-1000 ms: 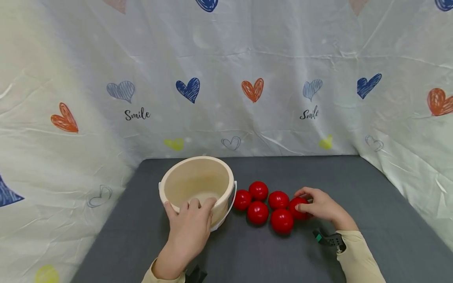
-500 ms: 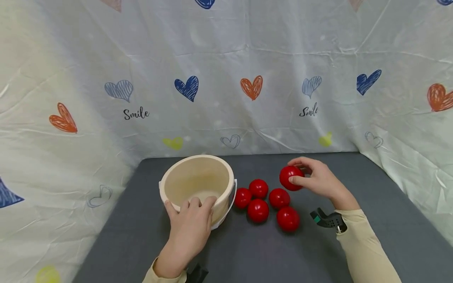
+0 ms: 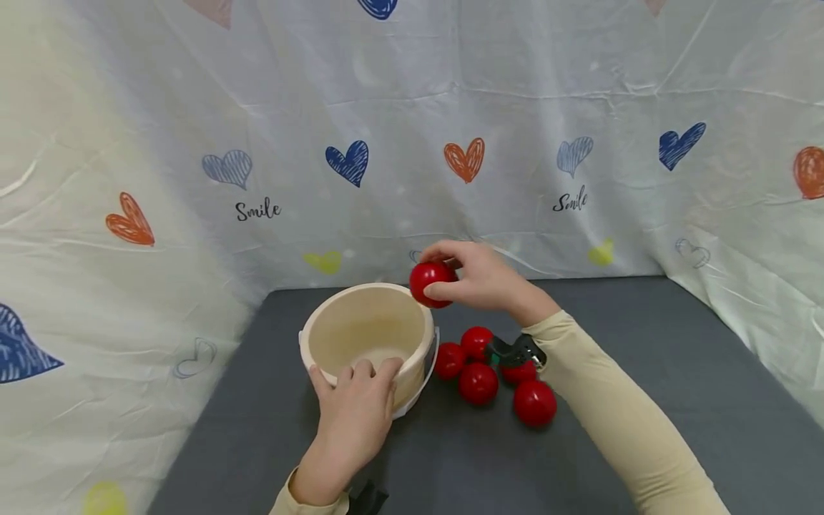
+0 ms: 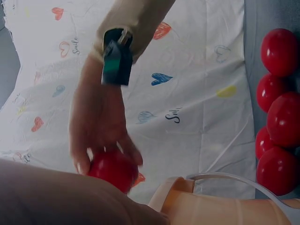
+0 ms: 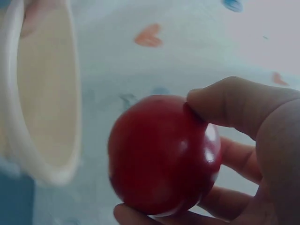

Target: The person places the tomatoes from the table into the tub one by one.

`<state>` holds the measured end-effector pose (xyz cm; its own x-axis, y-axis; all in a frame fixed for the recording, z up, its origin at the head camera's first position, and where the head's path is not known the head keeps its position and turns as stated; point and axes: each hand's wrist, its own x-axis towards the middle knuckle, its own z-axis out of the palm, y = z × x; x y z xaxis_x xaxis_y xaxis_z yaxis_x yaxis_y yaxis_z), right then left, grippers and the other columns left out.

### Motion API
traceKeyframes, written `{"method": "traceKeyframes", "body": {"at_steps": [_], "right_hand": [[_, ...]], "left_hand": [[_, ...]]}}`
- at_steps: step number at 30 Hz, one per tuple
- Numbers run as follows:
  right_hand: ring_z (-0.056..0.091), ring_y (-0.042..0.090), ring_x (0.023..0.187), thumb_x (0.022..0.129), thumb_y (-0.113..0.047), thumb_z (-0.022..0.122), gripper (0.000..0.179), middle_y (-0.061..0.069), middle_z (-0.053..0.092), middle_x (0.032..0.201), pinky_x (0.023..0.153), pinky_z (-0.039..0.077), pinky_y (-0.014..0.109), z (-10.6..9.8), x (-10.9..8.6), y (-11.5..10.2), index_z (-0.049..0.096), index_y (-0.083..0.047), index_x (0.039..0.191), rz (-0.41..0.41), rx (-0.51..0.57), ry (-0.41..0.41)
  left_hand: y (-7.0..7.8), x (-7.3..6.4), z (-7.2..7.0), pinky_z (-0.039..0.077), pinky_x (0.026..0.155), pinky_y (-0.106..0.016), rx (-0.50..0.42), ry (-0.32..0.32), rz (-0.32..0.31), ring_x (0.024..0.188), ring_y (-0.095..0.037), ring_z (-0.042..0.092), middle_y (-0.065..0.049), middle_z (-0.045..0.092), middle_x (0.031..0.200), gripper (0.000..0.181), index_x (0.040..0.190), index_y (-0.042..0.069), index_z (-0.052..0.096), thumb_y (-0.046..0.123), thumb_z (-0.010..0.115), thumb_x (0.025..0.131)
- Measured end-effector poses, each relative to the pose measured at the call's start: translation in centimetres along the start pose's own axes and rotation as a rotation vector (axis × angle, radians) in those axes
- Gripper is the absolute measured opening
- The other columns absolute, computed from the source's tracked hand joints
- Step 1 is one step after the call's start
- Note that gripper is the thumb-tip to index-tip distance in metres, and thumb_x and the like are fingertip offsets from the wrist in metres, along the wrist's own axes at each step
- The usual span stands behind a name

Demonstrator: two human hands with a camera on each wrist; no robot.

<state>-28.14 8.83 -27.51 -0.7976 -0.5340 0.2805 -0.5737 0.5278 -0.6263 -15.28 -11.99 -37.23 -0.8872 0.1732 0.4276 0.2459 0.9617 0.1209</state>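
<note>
My right hand (image 3: 486,280) holds a glossy red ball (image 3: 430,285) between thumb and fingers, raised at the right edge of the bucket's rim. The right wrist view shows that ball (image 5: 161,157) close up, with the thumb on top and the fingers behind and below. A cream bucket (image 3: 412,386) with a white handle stands on the table, tilted a little toward me. My left hand (image 3: 354,415) grips its near rim, fingertips over the edge. What shows of the bucket's inside holds nothing. In the left wrist view the left hand (image 4: 70,197) covers the lower left.
Several more red balls (image 3: 478,384) lie on the dark grey table (image 3: 463,465) just right of the bucket, partly behind the right wrist strap (image 3: 515,352). A white curtain (image 3: 399,93) printed with hearts hangs behind and at both sides.
My right hand has lifted one red ball from the group and carried it left to the bucket's rim. Another ball has rolled slightly right. The left hand keeps its grip on the bucket.
</note>
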Motion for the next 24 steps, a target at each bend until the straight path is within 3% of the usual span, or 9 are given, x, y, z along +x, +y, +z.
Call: {"method": "traceKeyframes", "body": {"at_steps": [6,14,24], "right_hand": [[0.064,0.026,0.111,0.088,-0.020,0.071,0.041,0.009,0.068,0.126,0.088,0.060,0.035,4.2,2.9,-1.1,0.064,-0.013,0.128,-0.017,-0.020,-0.107],[0.065,0.020,0.104,0.089,-0.018,0.070,0.039,0.007,0.071,0.120,0.086,0.058,0.026,9.2,4.3,-0.7,0.066,-0.010,0.127,-0.021,-0.068,-0.238],[0.064,0.016,0.094,0.089,-0.019,0.070,0.031,0.004,0.073,0.110,0.081,0.055,0.024,11.1,4.1,-0.2,0.069,-0.011,0.119,-0.090,-0.187,-0.249]], "left_hand": [[0.0,0.1,-0.3,0.024,0.097,-0.084,0.010,-0.055,-0.010,0.090,-0.036,0.061,-0.010,0.063,0.088,0.024,0.116,0.023,0.068,0.017,0.071,0.092],[0.0,0.0,-0.4,0.026,0.097,-0.084,0.027,-0.033,-0.002,0.088,-0.036,0.061,-0.011,0.064,0.088,0.023,0.113,0.022,0.068,0.018,0.072,0.091],[0.0,-0.1,-0.5,0.026,0.098,-0.086,0.027,-0.031,-0.001,0.088,-0.036,0.062,-0.011,0.066,0.089,0.024,0.112,0.023,0.067,0.018,0.075,0.089]]}}
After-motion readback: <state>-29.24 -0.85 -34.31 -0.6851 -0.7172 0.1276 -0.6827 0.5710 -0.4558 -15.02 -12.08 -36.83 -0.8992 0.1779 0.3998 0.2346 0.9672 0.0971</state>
